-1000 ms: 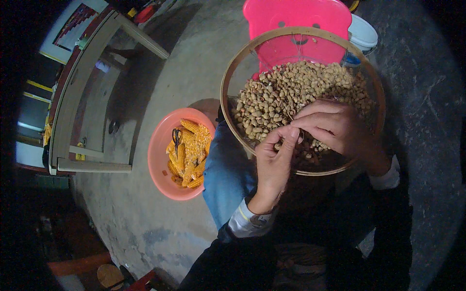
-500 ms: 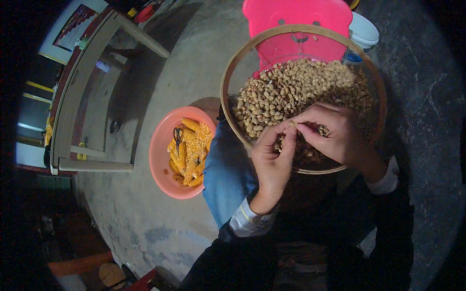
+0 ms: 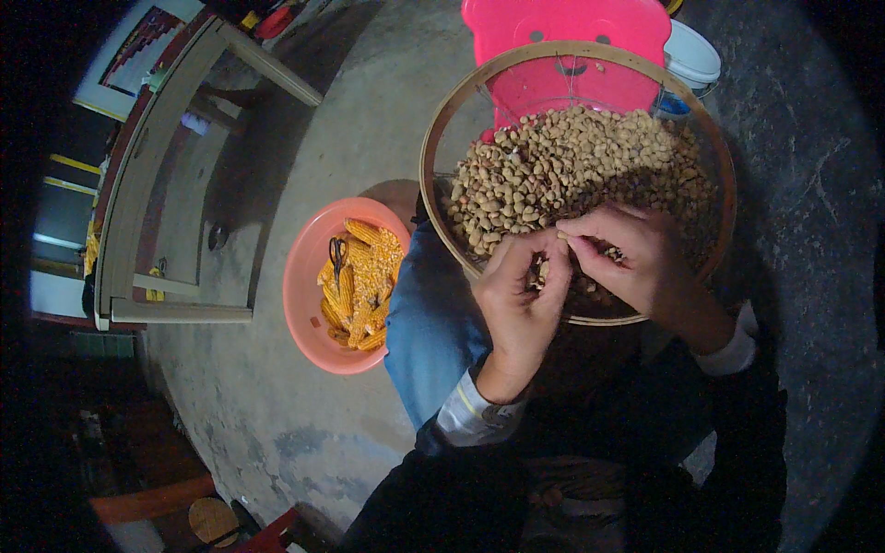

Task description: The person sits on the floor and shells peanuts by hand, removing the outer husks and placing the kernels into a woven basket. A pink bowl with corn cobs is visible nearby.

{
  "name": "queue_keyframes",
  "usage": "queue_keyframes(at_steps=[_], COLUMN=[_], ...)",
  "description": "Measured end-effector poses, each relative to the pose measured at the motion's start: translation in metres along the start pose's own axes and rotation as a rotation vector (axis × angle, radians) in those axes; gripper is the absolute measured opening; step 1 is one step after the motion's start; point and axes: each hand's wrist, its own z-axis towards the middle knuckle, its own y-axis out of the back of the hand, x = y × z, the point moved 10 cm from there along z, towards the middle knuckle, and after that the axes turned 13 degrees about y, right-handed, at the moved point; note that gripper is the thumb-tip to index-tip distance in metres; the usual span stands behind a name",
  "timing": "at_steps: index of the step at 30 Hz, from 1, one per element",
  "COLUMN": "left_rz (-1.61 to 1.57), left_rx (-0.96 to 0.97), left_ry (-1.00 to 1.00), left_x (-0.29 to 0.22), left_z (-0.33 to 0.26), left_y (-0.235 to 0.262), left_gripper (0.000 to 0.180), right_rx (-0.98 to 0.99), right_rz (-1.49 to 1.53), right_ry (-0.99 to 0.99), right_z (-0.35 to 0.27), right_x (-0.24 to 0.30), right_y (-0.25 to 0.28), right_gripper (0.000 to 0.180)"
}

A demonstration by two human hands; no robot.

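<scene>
A round sieve (image 3: 432, 152) with a wooden rim and mesh bottom holds a broad heap of unshelled peanuts (image 3: 562, 166). Over its near side, my left hand (image 3: 518, 309) and my right hand (image 3: 636, 258) meet at the fingertips. Both pinch one small pale peanut (image 3: 561, 236), mostly covered by the fingers. Whether its shell is cracked cannot be made out. Beneath my palms, more peanuts and darker bits show only in part.
Left of my knee, a pink-orange basin (image 3: 301, 313) on the concrete floor holds corn cobs (image 3: 345, 293), loose kernels and scissors (image 3: 338, 255). A bright pink chair (image 3: 562, 23) stands behind the sieve, beside a white bucket (image 3: 691, 55). A wooden table (image 3: 175, 313) stands far left.
My hands stay together at the peanut, with the fingertips slightly shifted and the peanut less exposed. The sieve and basin appear marginally higher in view.
</scene>
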Motion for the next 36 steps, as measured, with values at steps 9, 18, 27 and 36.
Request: queue_keyframes(at_steps=[9, 18, 27, 36], left_rz=[-0.068, -0.235, -0.621, -1.124], left_rx=[0.06, 0.137, 0.267, 0.43], left_ry=[0.077, 0.251, 0.631, 1.031], left_x=[0.009, 0.022, 0.051, 0.065], left_z=[-0.001, -0.001, -0.007, -0.026], left_y=[-0.002, -0.008, -0.028, -0.056], left_gripper=[0.009, 0.005, 0.018, 0.037], right_rx=[0.061, -0.019, -0.116, -0.189], right_rz=[-0.19, -0.158, 0.654, 0.646], right_ry=[0.173, 0.071, -0.573, -0.553], right_z=[-0.002, -0.005, -0.025, -0.017], right_x=[0.011, 0.012, -0.054, -0.057], right_y=[-0.003, -0.001, -0.024, -0.003], right_gripper=[0.016, 0.013, 0.014, 0.013])
